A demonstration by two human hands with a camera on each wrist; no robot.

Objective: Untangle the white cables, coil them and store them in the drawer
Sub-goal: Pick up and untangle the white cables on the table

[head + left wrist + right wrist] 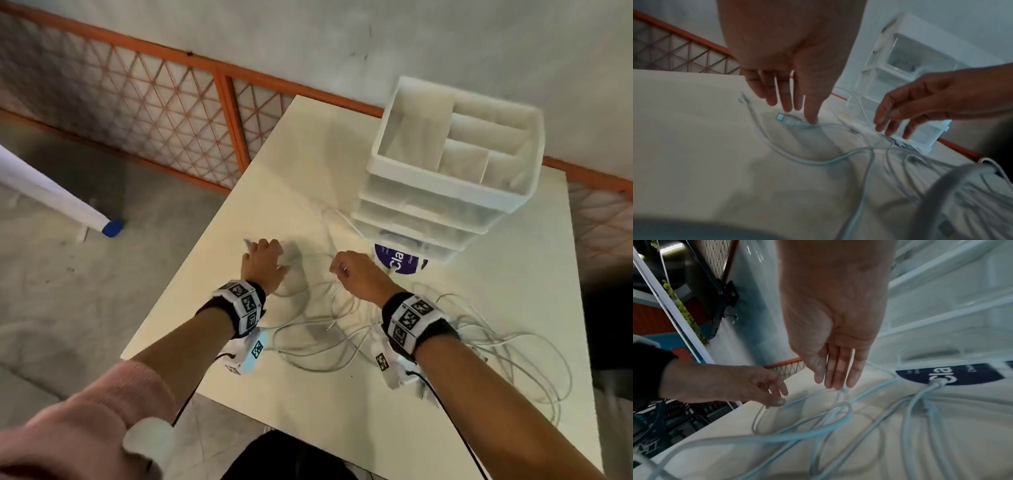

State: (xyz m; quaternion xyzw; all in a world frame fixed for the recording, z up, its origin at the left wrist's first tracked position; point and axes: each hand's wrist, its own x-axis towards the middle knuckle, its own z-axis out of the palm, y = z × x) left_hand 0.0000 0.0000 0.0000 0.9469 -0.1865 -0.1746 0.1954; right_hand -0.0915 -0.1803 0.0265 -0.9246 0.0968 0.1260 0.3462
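Several white cables lie tangled on the cream table, spreading from the middle to the right edge. My left hand hovers at the tangle's left end with straight fingers. Its thumb presses a cable next to a USB plug that lies flat on the table. My right hand is just in front of the drawer unit, and its thumb and fingertips pinch a thin cable that rises off the table. The white plastic drawers are shut, and the top tray has open compartments.
A round dark-blue label lies at the foot of the drawer unit with a cable end on it. The table's left edge runs close to my left hand. An orange mesh railing and a white tube with a blue cap stand beyond it.
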